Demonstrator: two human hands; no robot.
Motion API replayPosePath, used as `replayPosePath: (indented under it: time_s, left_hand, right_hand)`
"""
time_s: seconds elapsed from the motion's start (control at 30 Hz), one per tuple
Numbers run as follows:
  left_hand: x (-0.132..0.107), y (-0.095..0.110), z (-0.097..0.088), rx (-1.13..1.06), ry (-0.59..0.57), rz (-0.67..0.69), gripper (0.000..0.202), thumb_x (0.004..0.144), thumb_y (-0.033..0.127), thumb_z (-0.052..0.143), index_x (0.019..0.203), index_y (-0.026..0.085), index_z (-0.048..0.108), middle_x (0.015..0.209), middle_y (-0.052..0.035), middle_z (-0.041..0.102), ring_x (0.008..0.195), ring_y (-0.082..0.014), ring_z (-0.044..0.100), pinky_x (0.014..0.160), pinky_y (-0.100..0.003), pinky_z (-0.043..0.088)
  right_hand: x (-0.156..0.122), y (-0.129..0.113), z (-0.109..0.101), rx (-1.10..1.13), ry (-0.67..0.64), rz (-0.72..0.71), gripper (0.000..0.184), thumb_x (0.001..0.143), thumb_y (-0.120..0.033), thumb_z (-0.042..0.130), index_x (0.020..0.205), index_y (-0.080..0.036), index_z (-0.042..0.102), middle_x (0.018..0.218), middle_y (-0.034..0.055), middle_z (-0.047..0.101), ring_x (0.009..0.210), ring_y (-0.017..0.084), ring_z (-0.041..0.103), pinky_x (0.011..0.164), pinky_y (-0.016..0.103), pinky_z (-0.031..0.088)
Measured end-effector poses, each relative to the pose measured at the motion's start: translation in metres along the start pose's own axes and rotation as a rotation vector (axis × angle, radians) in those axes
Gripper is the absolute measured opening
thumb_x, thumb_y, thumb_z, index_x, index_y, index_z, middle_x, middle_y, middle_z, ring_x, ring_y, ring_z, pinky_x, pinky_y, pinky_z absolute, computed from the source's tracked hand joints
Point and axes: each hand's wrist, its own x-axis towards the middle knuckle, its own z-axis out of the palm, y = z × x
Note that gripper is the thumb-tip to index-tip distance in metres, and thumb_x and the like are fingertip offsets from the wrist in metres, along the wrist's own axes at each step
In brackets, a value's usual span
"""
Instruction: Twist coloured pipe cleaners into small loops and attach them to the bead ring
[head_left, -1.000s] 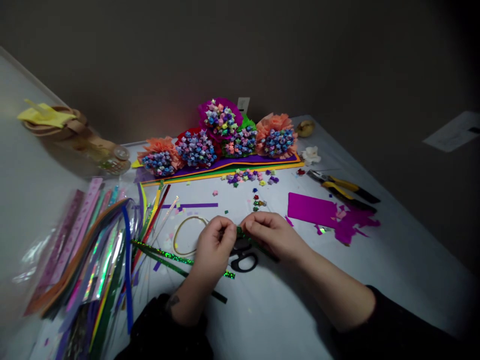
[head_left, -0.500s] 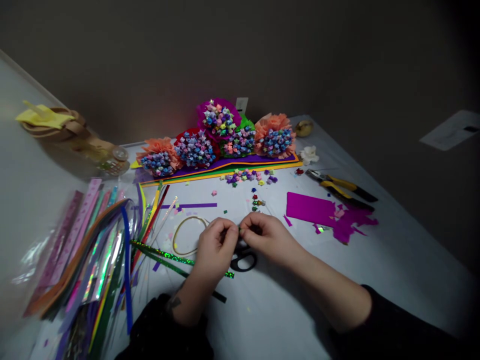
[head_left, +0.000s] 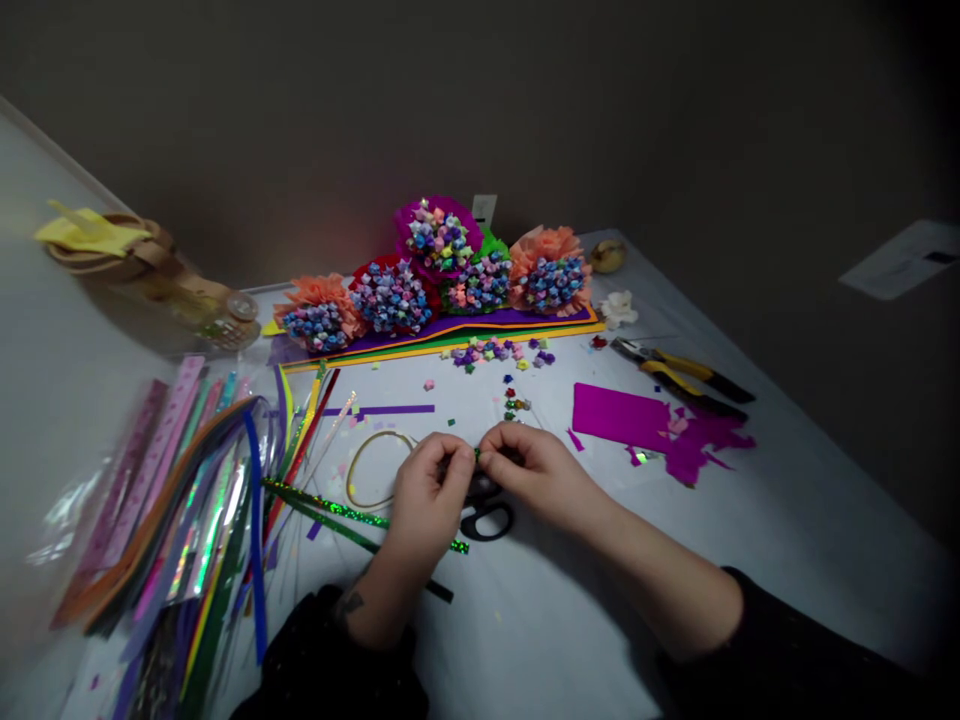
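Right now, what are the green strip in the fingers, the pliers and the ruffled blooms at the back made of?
The green strip pinched between left hand and right hand looks like glittery paper or foil; it sparkles faintly. The pliers seem metal-nosed, with yellow and black grips, likely plastic or rubber. The ruffled blooms look like matte crepe paper, given crinkled edges.

The green glitter strip shows only as a tiny, shiny green bit just below the middle of the frame. It is pinched from both sides: the left hand grips it with thumb and forefinger, and the right hand does the same, their fingertips meeting around it. The fingers hide most of it, so its length, folds and tilt cannot be told.
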Motion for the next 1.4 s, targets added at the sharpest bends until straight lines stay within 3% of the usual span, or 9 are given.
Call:
replayPosePath:
  time_s: [0.33,0.43,0.57,0.67,0.8,0.93,1.17,1.27,1.4]
  left_hand:
    - [-0.001,-0.001,0.000,0.083,0.004,0.036,0.014,0.084,0.025,0.052,0.073,0.017,0.056,0.069,0.0007,0.054,0.065,-0.0127,0.051,0.060,-0.021,0.039]
    - [-0.001,-0.001,-0.001,0.061,-0.001,0.051,0.014,0.086,0.026,0.051,0.075,0.017,0.055,0.072,0.0001,0.055,0.067,-0.0129,0.052,0.060,-0.021,0.039]
    - [-0.002,-0.001,-0.002,0.028,0.005,0.111,0.013,0.086,0.026,0.051,0.079,0.017,0.057,0.075,-0.0005,0.056,0.068,-0.0128,0.052,0.061,-0.021,0.041]
    - [-0.003,0.000,-0.001,0.014,0.008,0.141,0.012,0.085,0.024,0.052,0.079,0.017,0.058,0.075,-0.0003,0.055,0.069,-0.0123,0.052,0.063,-0.021,0.042]
    - [-0.003,0.002,0.000,-0.060,-0.025,0.052,0.015,0.083,0.028,0.053,0.074,0.017,0.057,0.067,0.0016,0.053,0.061,-0.0107,0.050,0.057,-0.020,0.040]
    - [-0.002,0.005,0.001,-0.169,-0.052,-0.067,0.020,0.079,0.033,0.057,0.068,0.017,0.053,0.057,0.0044,0.049,0.051,-0.0085,0.043,0.049,-0.018,0.035]
    - [-0.001,0.004,0.001,-0.176,0.002,-0.083,0.021,0.076,0.033,0.061,0.066,0.016,0.054,0.057,0.0042,0.051,0.052,-0.0087,0.045,0.050,-0.018,0.036]
    - [-0.001,0.005,0.001,-0.197,0.020,-0.104,0.021,0.075,0.033,0.061,0.066,0.016,0.055,0.058,0.0034,0.053,0.054,-0.0095,0.047,0.052,-0.019,0.039]
    - [-0.001,0.008,0.001,-0.277,0.065,-0.178,0.025,0.073,0.036,0.063,0.062,0.016,0.052,0.053,0.0053,0.051,0.049,-0.0081,0.044,0.049,-0.019,0.037]
  right_hand:
    - [-0.001,0.002,0.001,-0.216,0.123,-0.143,0.009,0.080,-0.015,0.052,0.072,-0.019,0.054,0.068,-0.0010,0.053,0.066,0.014,0.050,0.062,0.026,0.038]
    - [-0.003,0.003,0.002,-0.278,0.276,-0.243,0.006,0.077,-0.016,0.057,0.075,-0.020,0.053,0.075,0.0014,0.055,0.076,0.017,0.053,0.068,0.030,0.041]
    - [-0.006,0.004,0.002,-0.366,0.456,-0.380,0.008,0.075,-0.018,0.063,0.073,-0.020,0.055,0.101,0.0081,0.056,0.103,0.025,0.049,0.089,0.040,0.038]
    - [-0.008,0.003,0.003,-0.345,0.437,-0.384,0.005,0.076,-0.017,0.061,0.074,-0.021,0.061,0.114,0.0088,0.053,0.111,0.026,0.047,0.094,0.044,0.036]
    - [-0.010,0.000,0.004,-0.204,0.373,-0.354,0.007,0.077,-0.015,0.059,0.074,-0.021,0.061,0.120,0.0091,0.051,0.114,0.024,0.048,0.095,0.042,0.038]
    - [-0.010,0.000,0.005,-0.082,0.312,-0.306,0.008,0.077,-0.015,0.057,0.073,-0.020,0.059,0.120,0.0087,0.050,0.110,0.022,0.051,0.095,0.041,0.040]
    - [-0.005,0.004,0.006,-0.052,0.252,-0.243,0.008,0.077,-0.016,0.056,0.071,-0.020,0.058,0.109,0.0079,0.053,0.110,0.023,0.051,0.096,0.042,0.040]
    - [-0.007,0.006,0.008,-0.127,0.257,-0.297,0.007,0.077,-0.014,0.056,0.074,-0.020,0.059,0.108,0.0077,0.054,0.107,0.022,0.053,0.094,0.042,0.041]
    - [-0.012,0.009,0.012,-0.328,0.354,-0.497,0.016,0.078,-0.014,0.060,0.092,-0.020,0.057,0.112,0.0102,0.054,0.108,0.024,0.051,0.093,0.043,0.042]
